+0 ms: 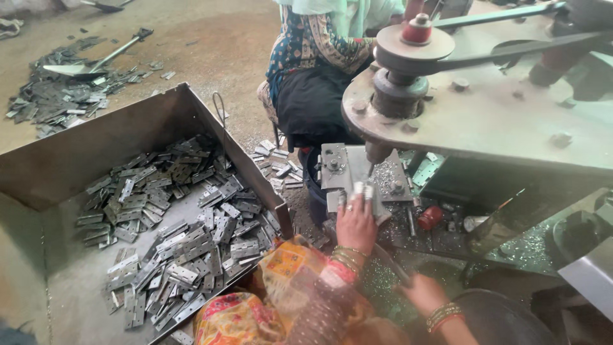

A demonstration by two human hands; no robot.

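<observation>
Flat under left hand (pixel 355 223) — hinge plate (pixel 345 199)

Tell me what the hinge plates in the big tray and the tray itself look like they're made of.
Hinge plates: likely bare steel, a dull grey sheen with punched holes. Tray: looks like sheet metal, flat grey folded walls, scuffed and dusty. The left hand holds one such plate on the machine.

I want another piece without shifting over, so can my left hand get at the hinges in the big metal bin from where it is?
Probably yes. The left hand rests on the plate under the drill, and the metal bin of hinges sits open-topped close beside that arm, with only its low wall between.
</observation>
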